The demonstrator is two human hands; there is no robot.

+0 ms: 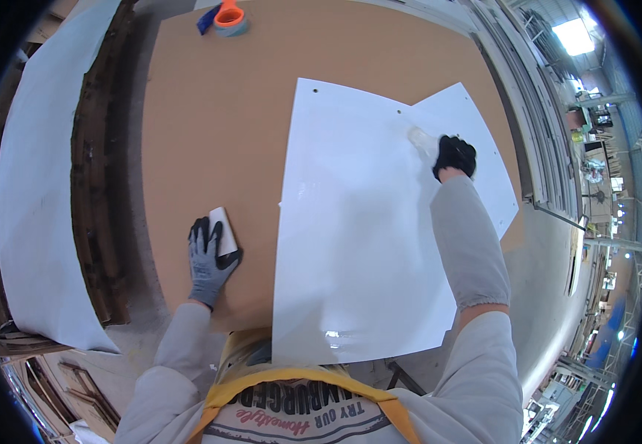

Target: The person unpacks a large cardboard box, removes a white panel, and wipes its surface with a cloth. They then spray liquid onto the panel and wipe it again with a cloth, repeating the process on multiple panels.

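Observation:
My left hand (213, 261), in a grey glove with black fingertips, is closed around a flat white block (223, 232) just over the brown board (215, 139). On the right, my right hand (455, 157), in a black glove, is a fist over a glossy white sheet (354, 222). A pale translucent piece (422, 141) shows beside its knuckles; whether the fist grips it, I cannot tell. The white sheet has small holes along its far edge and partly covers a second white sheet (487, 166) with holes along its edge.
An orange tape dispenser (229, 16) with a tape roll lies at the board's far left. Left of the board, a long white sheet (43, 183) rests on dark brown stacked material (96, 194). Long grey strips (537, 111) are stacked on the right. A dark metal leg (407, 377) shows below the near edge.

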